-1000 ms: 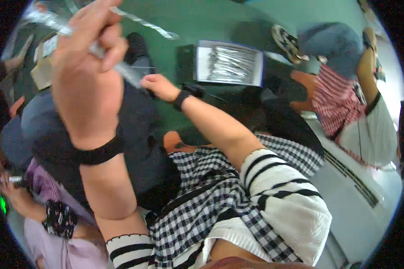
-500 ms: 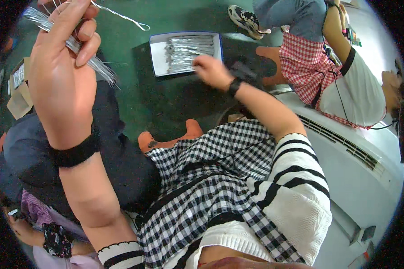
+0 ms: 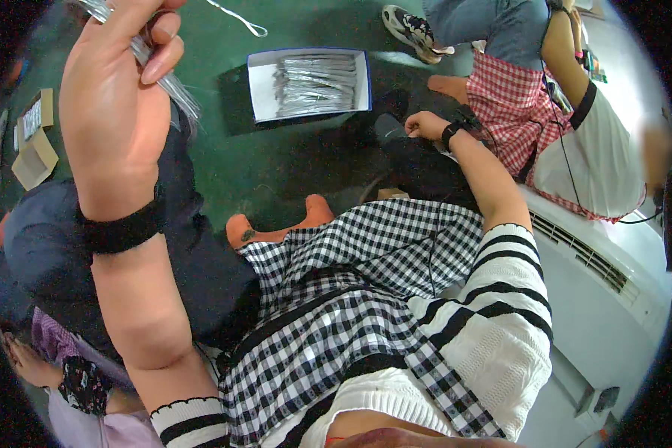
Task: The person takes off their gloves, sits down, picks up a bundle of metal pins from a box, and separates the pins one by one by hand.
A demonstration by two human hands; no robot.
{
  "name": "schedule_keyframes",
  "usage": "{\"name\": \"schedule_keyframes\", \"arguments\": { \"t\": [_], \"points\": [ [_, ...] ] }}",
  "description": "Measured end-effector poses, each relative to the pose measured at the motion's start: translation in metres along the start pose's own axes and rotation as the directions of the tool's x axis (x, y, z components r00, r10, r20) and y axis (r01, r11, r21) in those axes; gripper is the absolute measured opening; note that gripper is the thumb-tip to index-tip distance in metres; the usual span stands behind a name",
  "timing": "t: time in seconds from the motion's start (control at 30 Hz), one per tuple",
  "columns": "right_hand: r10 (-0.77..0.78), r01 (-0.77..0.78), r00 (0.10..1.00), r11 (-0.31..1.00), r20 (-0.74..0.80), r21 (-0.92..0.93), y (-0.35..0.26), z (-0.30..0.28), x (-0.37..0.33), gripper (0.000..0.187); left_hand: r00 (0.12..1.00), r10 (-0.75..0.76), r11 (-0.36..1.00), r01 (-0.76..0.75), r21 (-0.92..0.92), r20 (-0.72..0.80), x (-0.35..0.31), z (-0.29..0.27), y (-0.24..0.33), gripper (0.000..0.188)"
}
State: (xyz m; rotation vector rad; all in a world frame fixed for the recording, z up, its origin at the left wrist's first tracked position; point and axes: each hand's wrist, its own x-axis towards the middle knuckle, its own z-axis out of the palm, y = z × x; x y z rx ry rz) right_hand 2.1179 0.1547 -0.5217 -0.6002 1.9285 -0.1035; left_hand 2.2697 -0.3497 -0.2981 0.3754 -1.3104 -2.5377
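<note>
At the upper left my left hand (image 3: 123, 112) is raised, its fingers closed round a bundle of thin silver wires (image 3: 178, 97). The frame's top edge cuts off part of the hand and bundle. A twisted silver strand with a looped end (image 3: 252, 28) sticks out to the right of that hand. My right hand (image 3: 425, 125) is beside my dark-clothed knee, its fingers curled together; whether anything small is pinched in them does not show. Ahead of me on the floor, a white box with a blue rim (image 3: 263, 88) holds many silver wire strands (image 3: 317, 84), apart from both hands.
Across from me at the upper right sits a person in a red checked apron (image 3: 504, 112). Another person's hand (image 3: 33, 366) shows at the lower left. An opened cardboard box (image 3: 33, 164) lies at the far left. A white appliance with a vent (image 3: 586, 250) stands to my right.
My right hand has moved from the box's right edge rightward to beside my knee. My left hand, still gripping the wires, has shifted slightly right and up.
</note>
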Motion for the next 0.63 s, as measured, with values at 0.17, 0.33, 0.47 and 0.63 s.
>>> {"name": "schedule_keyframes", "arguments": {
  "t": [0.17, 0.33, 0.47, 0.63],
  "points": [
    [-0.169, 0.167, 0.985, 0.983, -0.018, -0.079, -0.013, 0.002, 0.004, 0.013, 0.997, -0.016, 1.000, 0.015, 0.015, 0.072, -0.001, -0.001, -0.001, 0.032],
    [-0.250, 0.201, 0.964, 0.902, -0.085, -0.382, -0.033, 0.015, 0.011, 0.014, 0.968, 0.027, 0.977, 0.027, 0.210, -0.250, -0.020, 0.049, 0.008, 0.013],
    [-0.024, 0.023, 1.000, 0.996, -0.017, -0.085, -0.031, 0.012, 0.004, 0.015, 0.970, 0.036, 0.982, 0.010, 0.189, -0.240, -0.021, 0.048, 0.012, 0.011],
    [0.040, 0.013, 0.969, 0.977, 0.242, -0.212, -0.054, -0.008, -0.005, 0.021, 0.966, -0.004, 0.987, 0.046, 0.155, -0.258, -0.020, 0.045, 0.011, 0.010]
  ]
}}
